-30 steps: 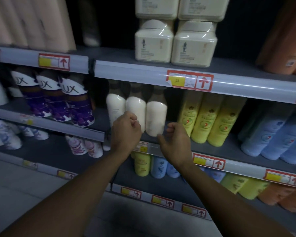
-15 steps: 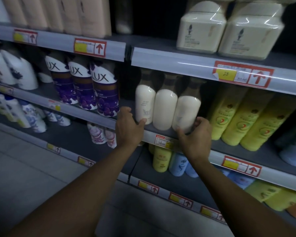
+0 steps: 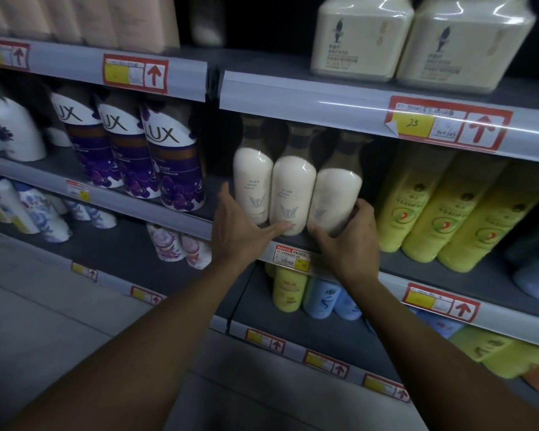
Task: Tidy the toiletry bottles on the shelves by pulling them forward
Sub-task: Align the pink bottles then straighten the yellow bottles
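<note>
Three white bottles with brown caps stand side by side on the middle shelf (image 3: 395, 279): the left bottle (image 3: 251, 181), the middle bottle (image 3: 293, 188) and the right bottle (image 3: 336, 194), which leans a little to the right. My left hand (image 3: 240, 234) lies with straight fingers along the left bottle's left side. Its thumb stretches across the front and touches the middle bottle's base. My right hand (image 3: 349, 241) grips the right bottle low down, fingers curled round its right side and thumb in front.
Purple Lux bottles (image 3: 175, 169) stand close on the left and yellow bottles (image 3: 433, 213) close on the right. Cream tubs (image 3: 361, 42) sit on the shelf above. Yellow and blue bottles (image 3: 288, 290) stand on the shelf below. The upper shelf edge hangs just above the brown caps.
Both hands went from hovering in front of the shelf edge to the bases of the white bottles. The right hand's fingers closed round the right bottle. The view came closer.
</note>
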A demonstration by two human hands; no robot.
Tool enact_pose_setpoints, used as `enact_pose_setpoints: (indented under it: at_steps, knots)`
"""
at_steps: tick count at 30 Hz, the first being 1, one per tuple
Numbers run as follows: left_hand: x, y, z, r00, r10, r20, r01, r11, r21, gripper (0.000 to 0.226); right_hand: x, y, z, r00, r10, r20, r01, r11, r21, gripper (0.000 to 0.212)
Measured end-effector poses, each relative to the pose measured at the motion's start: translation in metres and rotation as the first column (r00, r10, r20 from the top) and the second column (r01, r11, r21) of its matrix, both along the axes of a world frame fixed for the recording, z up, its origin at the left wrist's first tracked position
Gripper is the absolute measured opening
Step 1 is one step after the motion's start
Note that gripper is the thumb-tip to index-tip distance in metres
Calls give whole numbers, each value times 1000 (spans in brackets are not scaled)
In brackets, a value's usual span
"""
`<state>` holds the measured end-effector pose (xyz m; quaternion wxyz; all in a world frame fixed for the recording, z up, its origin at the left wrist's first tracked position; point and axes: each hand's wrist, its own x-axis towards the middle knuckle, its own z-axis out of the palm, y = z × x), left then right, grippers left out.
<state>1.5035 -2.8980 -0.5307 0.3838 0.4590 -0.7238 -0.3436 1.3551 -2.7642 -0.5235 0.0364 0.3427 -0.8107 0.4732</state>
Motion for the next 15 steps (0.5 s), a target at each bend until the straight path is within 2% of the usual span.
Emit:
enact_pose_setpoints:
  at_steps: [6,15]
  knots:
    - [-8,-1,1,999,29,14,-28,995,-92,132,-2,0,-2,1000,28,-4,-28,999,-16,89]
    - [-13,0,1,997,61,-46,-66,992,-104,118,-5,1,-1,998,56,8,-56,998,-7,88]
